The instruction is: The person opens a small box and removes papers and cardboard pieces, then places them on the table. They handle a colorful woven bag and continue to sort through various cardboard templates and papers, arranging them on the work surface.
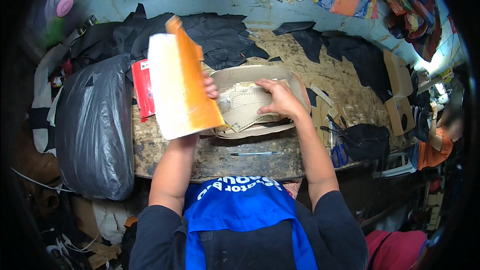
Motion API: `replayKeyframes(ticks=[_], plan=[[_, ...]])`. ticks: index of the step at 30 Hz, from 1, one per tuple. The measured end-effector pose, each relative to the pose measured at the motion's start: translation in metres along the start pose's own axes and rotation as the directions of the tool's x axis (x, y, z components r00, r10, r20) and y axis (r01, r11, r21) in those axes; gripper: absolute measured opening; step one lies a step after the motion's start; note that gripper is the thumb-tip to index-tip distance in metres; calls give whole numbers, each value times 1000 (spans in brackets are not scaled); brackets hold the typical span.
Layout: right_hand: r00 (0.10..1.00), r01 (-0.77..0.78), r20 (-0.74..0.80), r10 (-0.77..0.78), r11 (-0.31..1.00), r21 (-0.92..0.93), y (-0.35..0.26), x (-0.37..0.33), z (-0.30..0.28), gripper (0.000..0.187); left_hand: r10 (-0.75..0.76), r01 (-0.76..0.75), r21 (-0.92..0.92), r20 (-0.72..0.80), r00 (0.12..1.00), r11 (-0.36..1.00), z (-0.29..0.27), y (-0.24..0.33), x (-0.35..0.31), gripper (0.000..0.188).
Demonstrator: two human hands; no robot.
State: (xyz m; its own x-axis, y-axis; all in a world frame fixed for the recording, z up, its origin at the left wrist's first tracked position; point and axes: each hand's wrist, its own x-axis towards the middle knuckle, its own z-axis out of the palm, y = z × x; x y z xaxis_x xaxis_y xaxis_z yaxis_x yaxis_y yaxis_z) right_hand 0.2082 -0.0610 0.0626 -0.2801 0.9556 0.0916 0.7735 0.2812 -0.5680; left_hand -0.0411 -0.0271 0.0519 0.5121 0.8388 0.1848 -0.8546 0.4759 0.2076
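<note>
While lifted — orange sheet, bench edge below

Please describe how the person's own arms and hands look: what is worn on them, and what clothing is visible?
Both forearms are bare. The left hand and right hand wear no gloves; I see no rings or watch. Dark navy sleeves are pushed up to about the elbows. Over the dark top hangs a bright blue apron with white lettering.
</note>
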Motion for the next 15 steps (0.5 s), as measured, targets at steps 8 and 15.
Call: replayKeyframes(ticks=[8,15], plan=[[978,-108,114,175,889,-445,5,1,4,90,795,235,962,-249,553,137,-23,155,12,46],[986,4,142,88,837,-547,-6,-8,12,65,138,179,918,-137,981,-354,-10,21,-14,31]])
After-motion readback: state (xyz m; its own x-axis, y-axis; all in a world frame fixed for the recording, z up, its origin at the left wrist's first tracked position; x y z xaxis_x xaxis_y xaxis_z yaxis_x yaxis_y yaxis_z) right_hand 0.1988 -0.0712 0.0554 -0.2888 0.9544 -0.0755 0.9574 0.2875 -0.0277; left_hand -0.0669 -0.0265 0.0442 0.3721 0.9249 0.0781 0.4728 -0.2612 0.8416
